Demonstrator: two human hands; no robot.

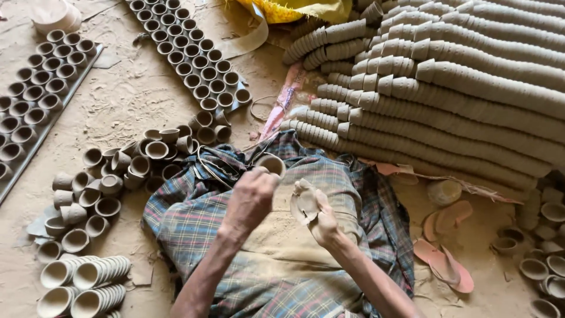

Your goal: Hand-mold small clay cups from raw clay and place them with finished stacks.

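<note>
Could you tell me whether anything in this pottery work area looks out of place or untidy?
Mostly orderly: cups stand in rows on the trays, and long nested stacks lie at right. The loose clay cups beside the left hand are jumbled, several tipped over. Pink sandals lie scattered in the dust.

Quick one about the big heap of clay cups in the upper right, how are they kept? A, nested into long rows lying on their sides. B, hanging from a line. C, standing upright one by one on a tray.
A: the clay cups in the heap are nested into long rows lying sideways, layered on each other.
</note>
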